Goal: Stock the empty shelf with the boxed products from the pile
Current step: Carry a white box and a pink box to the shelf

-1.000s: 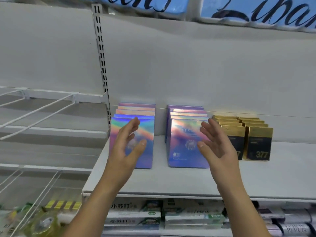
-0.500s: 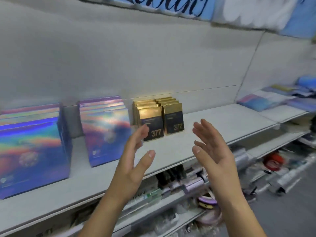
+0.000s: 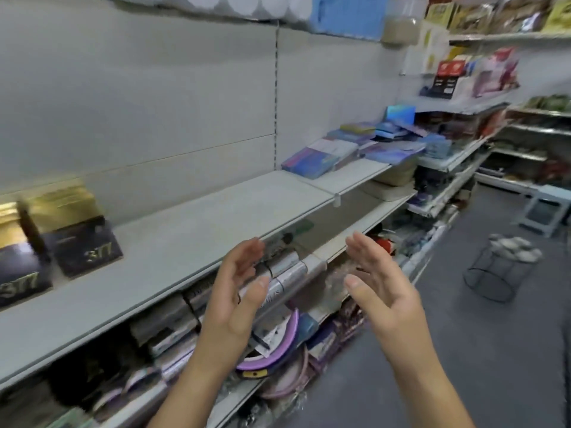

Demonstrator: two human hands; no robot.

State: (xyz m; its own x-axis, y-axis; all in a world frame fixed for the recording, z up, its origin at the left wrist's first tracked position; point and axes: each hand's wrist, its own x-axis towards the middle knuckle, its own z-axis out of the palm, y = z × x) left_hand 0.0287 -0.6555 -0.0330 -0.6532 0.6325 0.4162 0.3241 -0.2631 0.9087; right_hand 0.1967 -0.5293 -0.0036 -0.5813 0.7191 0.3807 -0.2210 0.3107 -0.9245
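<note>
Left hand (image 3: 234,291), right hand (image 3: 380,282) hang empty; box pile (image 3: 355,146) lies well beyond

The long shelf (image 3: 216,217) runs from 8 o'clock up to 1 o'clock. Standing boxes (image 3: 83,233) sit on it at 9 o'clock. The pile of boxes (image 3: 355,146) lies on the next shelf, at 1 o'clock. At 6 o'clock, the left hand (image 3: 234,291) and the right hand (image 3: 380,282) are side by side, apart, in front of the shelf edge. A wire basket (image 3: 491,273) stands on the floor at 3 o'clock.
</note>
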